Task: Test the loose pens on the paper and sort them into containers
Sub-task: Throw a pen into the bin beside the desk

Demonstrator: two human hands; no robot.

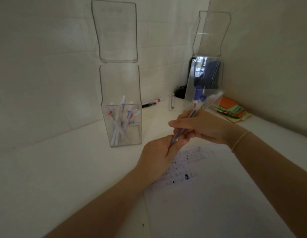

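While both hands grip it, pen (197, 112) slants between fingers (182, 134).

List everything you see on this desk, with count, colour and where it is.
Clear container: one, lid up, centre left, white pens inside.
Second clear container: one, lid up, back right corner.
Loose pens: about three, by the wall between the containers.
Sticky notes: one pile, orange and green, right.
Paper: one white sheet, blue test marks, front.
Held pen: one, clear.
Left hand: grips its lower end.
Right hand: holds its barrel.
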